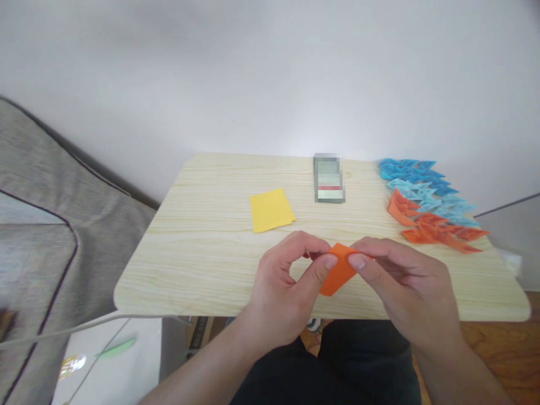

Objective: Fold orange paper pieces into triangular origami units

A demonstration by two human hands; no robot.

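Note:
A partly folded piece of orange paper (338, 274) is held above the front of the table, its lower end tapering toward me. My left hand (291, 281) pinches its upper left edge between thumb and fingers. On the upper right edge, my right hand (409, 287) grips it the same way, thumb on top. The fingertips behind the paper are partly hidden. Beyond my left hand lies a small stack of yellow square paper (272, 210), its sheets slightly askew.
Folded paper pieces stand in rows at the table's right: dark blue (415, 173), light blue (434, 199) and orange (439, 225). A phone (329, 179) with a blurred screen lies near the wall. A grey sofa (97, 225) borders the wooden table (181, 259) on the left.

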